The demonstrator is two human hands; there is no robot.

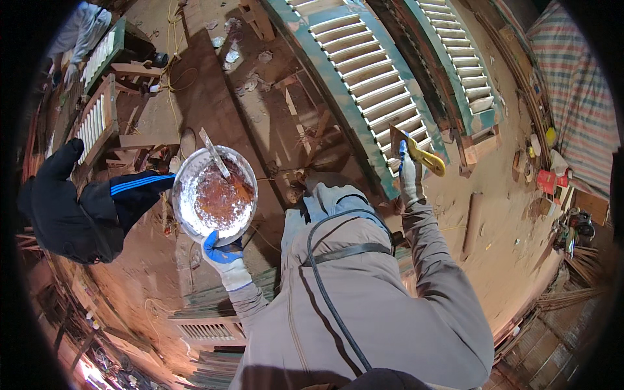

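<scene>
My left hand (224,257), in a white and blue work glove, grips the near rim of a round metal bowl (194,220). Reddish-brown paste or powder (221,195) lies inside it, and whitish residue coats the wall. A flat, smeared scraper (212,151) leans in the bowl, its upper end past the far rim. Gloved likewise, my right hand (409,177) is closed on a putty knife (426,158) with a yellow handle, its blade pointing up and left. The knife appears over the near end of a green louvred shutter (372,71) with pale slats; whether they touch I cannot tell.
A second louvred shutter (455,55) lies to the right. At left a person in dark clothes (78,208) bends beside smaller shutters (97,123); another person (84,29) is at the far left. Yellow cord (172,97) trails over the floor. A red bucket (547,182) stands right.
</scene>
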